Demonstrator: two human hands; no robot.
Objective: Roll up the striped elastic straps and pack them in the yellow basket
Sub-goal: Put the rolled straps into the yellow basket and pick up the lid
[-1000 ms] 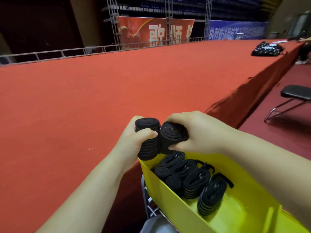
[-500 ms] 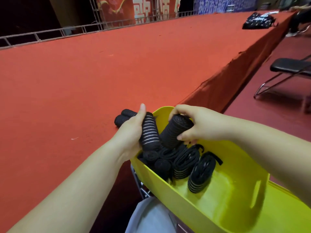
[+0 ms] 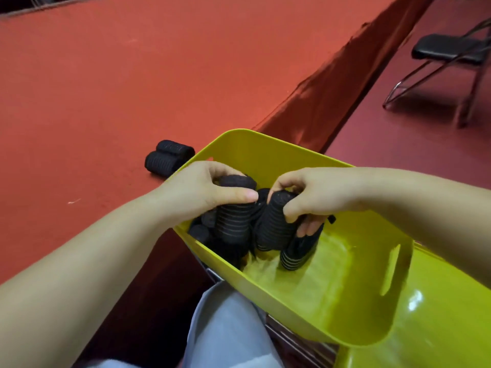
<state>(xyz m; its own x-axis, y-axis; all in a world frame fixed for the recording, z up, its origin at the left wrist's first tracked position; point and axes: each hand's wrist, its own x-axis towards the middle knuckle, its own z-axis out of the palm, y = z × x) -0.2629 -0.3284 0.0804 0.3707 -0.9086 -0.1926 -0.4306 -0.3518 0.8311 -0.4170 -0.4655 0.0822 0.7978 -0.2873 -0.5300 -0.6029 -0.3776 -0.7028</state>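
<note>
The yellow basket point(image 3: 305, 296) sits tilted in front of me against the red stage edge. My left hand point(image 3: 196, 189) grips an upright black striped strap roll point(image 3: 233, 224) inside the basket's left end. Beside it, my right hand point(image 3: 313, 197) grips a second roll point(image 3: 271, 229), fingers curled round its top. Several more rolled straps point(image 3: 204, 229) lie under and behind them, and one roll point(image 3: 297, 253) stands just right of my right hand's fingers. Two rolled straps point(image 3: 167, 158) lie on the red stage carpet just beyond the basket's far left corner.
The red carpeted stage point(image 3: 132, 75) spreads to the left, its draped edge point(image 3: 326, 91) running diagonally past the basket. A black folding chair point(image 3: 449, 51) stands on the lower floor at the right. My light trouser leg point(image 3: 228, 330) is below the basket.
Both hands have come down from above the rim into the basket, each still holding its roll. The view has tipped downward, and the two rolls on the carpet now show.
</note>
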